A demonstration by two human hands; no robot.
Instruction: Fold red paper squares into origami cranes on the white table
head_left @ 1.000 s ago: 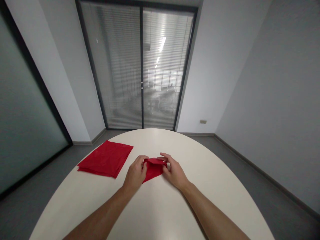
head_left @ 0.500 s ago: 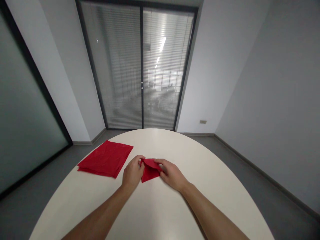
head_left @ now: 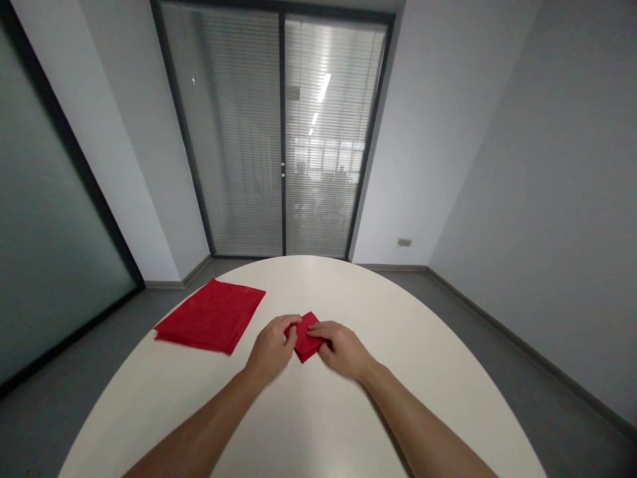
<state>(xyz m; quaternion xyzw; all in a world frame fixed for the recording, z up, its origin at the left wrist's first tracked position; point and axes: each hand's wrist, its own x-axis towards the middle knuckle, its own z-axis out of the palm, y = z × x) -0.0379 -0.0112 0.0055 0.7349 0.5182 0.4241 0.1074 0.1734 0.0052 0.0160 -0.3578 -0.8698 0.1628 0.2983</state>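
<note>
A small folded red cloth (head_left: 307, 340) lies near the middle of the table, turned so that one corner points toward me. My left hand (head_left: 273, 346) grips its left edge, fingers above and thumb lower down. From the right, my right hand (head_left: 342, 346) holds the other edge, with fingertips on the top face and the thumb tucked beneath the fingers. Parts of both side edges are hidden by my fingers. Left of my left hand, larger red cloths (head_left: 212, 317) lie flat in a loose stack with slightly uneven edges.
The white round table (head_left: 308, 425) curves away on both sides. Beyond its far edge stands a glass partition (head_left: 239, 146) with blinds. A frosted glass panel (head_left: 44, 239) is at the left, and a grey wall (head_left: 562, 199) at the right.
The small cloth's raised top flap has come down, and the piece now lies flatter and turned cornerwise. My left hand has shifted slightly right; my right fingertips have moved onto the top face.
</note>
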